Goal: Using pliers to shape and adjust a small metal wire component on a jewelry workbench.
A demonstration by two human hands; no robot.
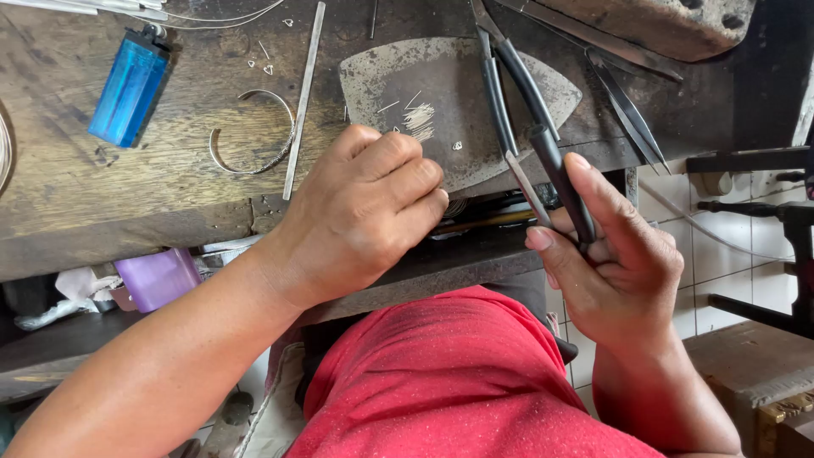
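Observation:
My left hand (360, 216) rests at the near edge of a worn metal plate (441, 85), fingers curled under; whatever it may pinch is hidden. Tiny silver wire bits (418, 119) lie on the plate just beyond its knuckles. My right hand (615, 263) grips the black-sleeved handles of a pair of pliers (517, 93), whose jaws point away over the plate's right side. A thin flat metal strip (527, 187) runs alongside the handles by my thumb.
On the wooden bench lie a blue lighter (129, 85), an open silver bangle (254, 131), a long metal rod (303, 97) and tweezers (627, 110). A purple container (157, 276) sits on the shelf below. White tiled floor and a dark stand are at the right.

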